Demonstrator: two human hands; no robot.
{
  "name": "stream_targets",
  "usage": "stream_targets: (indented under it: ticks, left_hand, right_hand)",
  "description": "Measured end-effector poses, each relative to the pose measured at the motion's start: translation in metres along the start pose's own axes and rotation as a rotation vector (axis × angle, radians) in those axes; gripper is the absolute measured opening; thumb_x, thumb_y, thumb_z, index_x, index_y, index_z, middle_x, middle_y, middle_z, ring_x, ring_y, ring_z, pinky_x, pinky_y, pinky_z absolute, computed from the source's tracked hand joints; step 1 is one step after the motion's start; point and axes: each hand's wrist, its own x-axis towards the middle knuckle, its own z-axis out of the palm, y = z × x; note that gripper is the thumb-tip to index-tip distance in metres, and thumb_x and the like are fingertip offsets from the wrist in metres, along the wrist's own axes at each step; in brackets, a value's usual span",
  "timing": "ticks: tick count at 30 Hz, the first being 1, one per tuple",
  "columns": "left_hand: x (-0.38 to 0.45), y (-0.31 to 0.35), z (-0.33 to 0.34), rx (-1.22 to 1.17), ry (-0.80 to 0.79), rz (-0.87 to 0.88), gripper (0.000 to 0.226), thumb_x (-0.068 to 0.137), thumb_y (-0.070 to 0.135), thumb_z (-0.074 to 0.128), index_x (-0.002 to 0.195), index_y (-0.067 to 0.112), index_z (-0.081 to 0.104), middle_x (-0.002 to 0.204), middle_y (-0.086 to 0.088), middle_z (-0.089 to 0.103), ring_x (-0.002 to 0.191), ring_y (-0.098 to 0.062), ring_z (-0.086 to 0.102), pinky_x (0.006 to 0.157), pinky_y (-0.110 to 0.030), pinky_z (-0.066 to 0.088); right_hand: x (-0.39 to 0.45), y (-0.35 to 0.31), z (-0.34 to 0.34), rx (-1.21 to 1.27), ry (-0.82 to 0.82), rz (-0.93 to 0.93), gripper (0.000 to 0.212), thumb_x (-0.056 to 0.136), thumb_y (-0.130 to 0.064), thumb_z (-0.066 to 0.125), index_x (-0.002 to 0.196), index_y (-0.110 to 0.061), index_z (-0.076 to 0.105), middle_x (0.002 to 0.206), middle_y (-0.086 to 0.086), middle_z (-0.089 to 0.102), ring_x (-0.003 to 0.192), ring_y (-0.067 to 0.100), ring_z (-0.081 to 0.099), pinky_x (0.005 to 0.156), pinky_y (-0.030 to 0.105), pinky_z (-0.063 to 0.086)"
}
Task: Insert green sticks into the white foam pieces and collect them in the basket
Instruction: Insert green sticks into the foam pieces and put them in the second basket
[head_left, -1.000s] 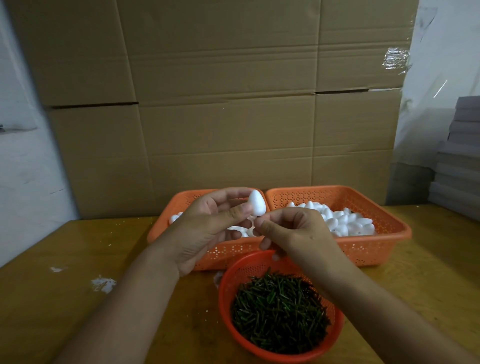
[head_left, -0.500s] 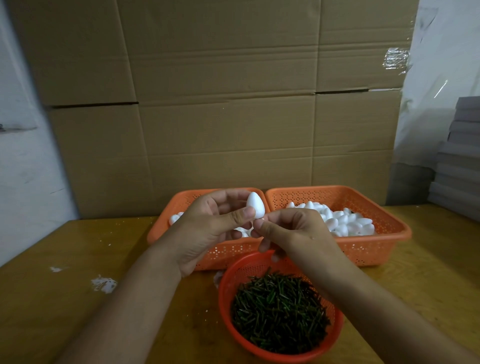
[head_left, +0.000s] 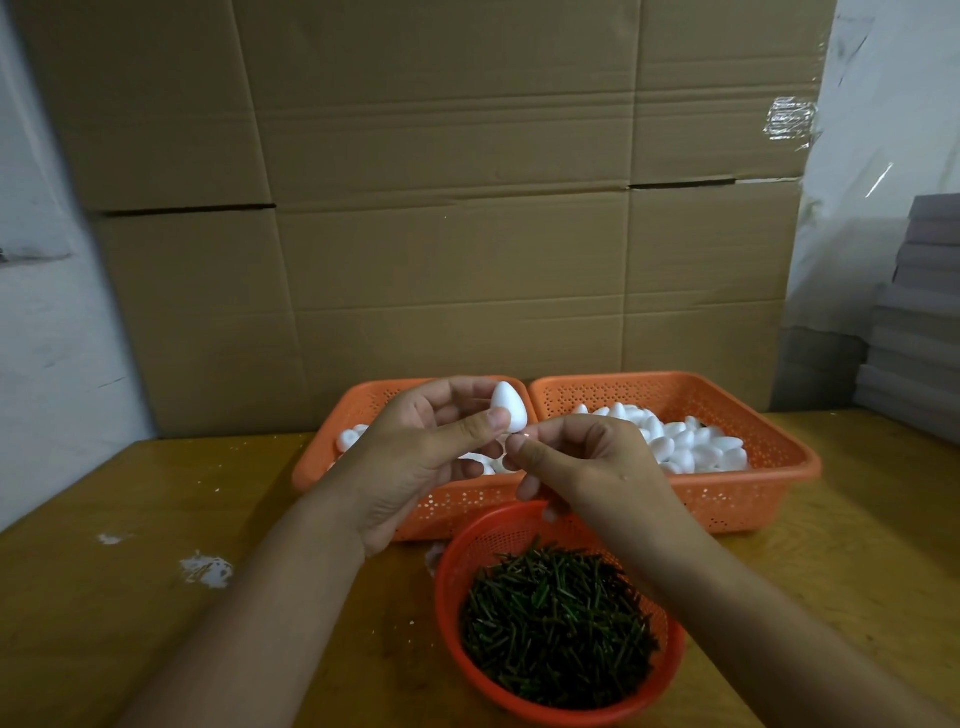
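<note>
— Both hands are up over the baskets, close together, fingertips almost meeting. Left hand (head_left: 415, 457) pinches a white foam egg (head_left: 509, 408) between thumb and fingers, pointed end up. Right hand (head_left: 587, 462) has its thumb and forefinger pinched tight just under the egg's blunt end.

— Is a stick in that pinch?

— I'd guess so, but I can't see one; whatever is there is hidden by the fingertips. My reading is that the stick is going into the base of the egg, or has just gone in.

— So how far along is the whole job?

— Hard to say exactly. The right-hand basket (head_left: 779, 457), at the far edge of the table (head_left: 104, 613), is heaped with plain foam eggs (head_left: 691, 447), and none of them shows a stick. The left-hand basket (head_left: 363, 400), touching it side by side, holds some eggs too, but the hands cover most of it, so I can't tell whether those carry sticks.

— And the sticks?

— Plenty. The round bowl (head_left: 457, 566) at the near edge, just in front of the two baskets, is thick with green sticks (head_left: 556, 623).

— Much left, then.

— I'd judge so: this egg isn't dropped in a basket yet, and the heap on the right looks untouched.
</note>
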Motion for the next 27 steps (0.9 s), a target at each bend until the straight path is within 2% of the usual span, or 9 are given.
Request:
stream_targets:
  ticks: [6,9,12,16,20,23,27]
  left_hand:
    - [0.0,0.0,0.0,-0.001,0.026,-0.02,0.029,0.076,0.03,0.078,0.105,0.028,0.076,0.1,-0.003,0.076,0.08,-0.008,0.068,0.065,-0.021,0.054]
    - [0.003,-0.001,-0.005,-0.016,0.155,-0.076,0.034,0.082,0.03,0.075,0.115,0.022,0.071,0.105,-0.003,0.076,0.082,-0.009,0.068,0.062,-0.022,0.053]
    - [0.007,0.001,-0.015,-0.03,0.271,-0.102,0.025,0.091,0.02,0.069,0.116,0.019,0.068,0.101,-0.001,0.076,0.077,-0.01,0.069,0.06,-0.022,0.052]
    - [0.009,0.004,-0.033,0.025,0.366,-0.092,0.02,0.094,0.015,0.065,0.112,0.022,0.068,0.097,0.002,0.077,0.076,-0.008,0.069,0.061,-0.022,0.052]
    - [0.011,0.002,-0.045,0.069,0.447,-0.093,0.018,0.094,0.012,0.064,0.108,0.023,0.07,0.096,0.002,0.078,0.076,-0.007,0.069,0.069,-0.026,0.051]
    - [0.013,-0.004,-0.049,0.189,0.51,-0.09,0.018,0.094,0.012,0.065,0.105,0.024,0.07,0.099,0.0,0.076,0.083,-0.01,0.067,0.072,-0.027,0.05]
    - [0.016,-0.017,-0.055,0.508,0.535,-0.026,0.02,0.094,0.011,0.062,0.106,0.025,0.069,0.102,0.003,0.07,0.091,-0.006,0.064,0.071,-0.021,0.046]
  right_hand:
    - [0.003,0.004,-0.001,-0.007,0.026,0.004,0.016,0.093,-0.02,0.068,0.084,-0.007,0.073,0.058,0.003,0.066,0.047,0.005,0.056,0.048,0.017,0.045]
    - [0.008,0.007,-0.008,-0.057,0.026,0.029,0.02,0.095,-0.018,0.063,0.082,-0.006,0.071,0.056,-0.002,0.066,0.046,0.008,0.054,0.045,0.02,0.043]
    - [0.018,0.011,-0.029,-0.227,0.046,0.081,0.026,0.095,-0.017,0.061,0.074,-0.004,0.07,0.065,0.014,0.07,0.047,0.012,0.052,0.044,0.021,0.04]
    - [0.032,0.025,-0.072,-0.491,0.173,0.177,0.027,0.091,-0.017,0.061,0.071,-0.003,0.073,0.07,0.015,0.073,0.05,0.014,0.052,0.048,0.024,0.037]
    - [0.041,0.034,-0.096,-0.409,0.373,0.216,0.028,0.095,-0.022,0.059,0.076,-0.004,0.071,0.069,0.008,0.072,0.06,0.021,0.058,0.056,0.031,0.044]
    - [0.043,0.036,-0.098,-0.379,0.491,0.134,0.03,0.097,-0.023,0.053,0.075,-0.011,0.069,0.077,0.006,0.073,0.066,0.022,0.062,0.059,0.032,0.046]
    - [0.04,0.034,-0.088,-0.444,0.356,0.111,0.027,0.096,-0.015,0.052,0.073,-0.019,0.066,0.076,0.001,0.073,0.067,0.022,0.067,0.06,0.034,0.051]
